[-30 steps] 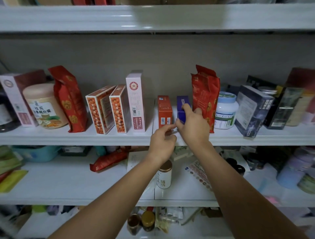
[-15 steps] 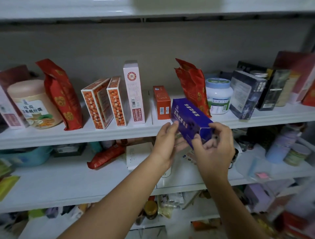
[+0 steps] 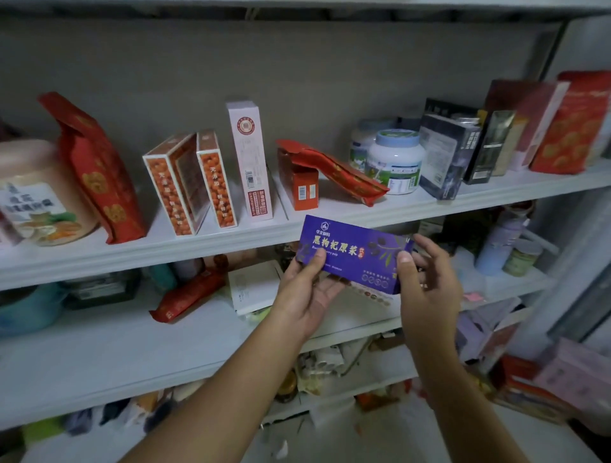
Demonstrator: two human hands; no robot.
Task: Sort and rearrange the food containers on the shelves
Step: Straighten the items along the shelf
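Your one camera sits on your head and looks forward and a little down at the shelving, from within arm's reach. The middle shelf [image 3: 231,244] crosses the frame near its centre, rising to the right. The top shelf [image 3: 297,4] skims the upper edge, and the lower shelf [image 3: 99,357] runs across the lower half. Your left hand [image 3: 307,290] and right hand [image 3: 426,290] hold the box [image 3: 353,251] just below centre, with your forearms entering from the bottom edge.
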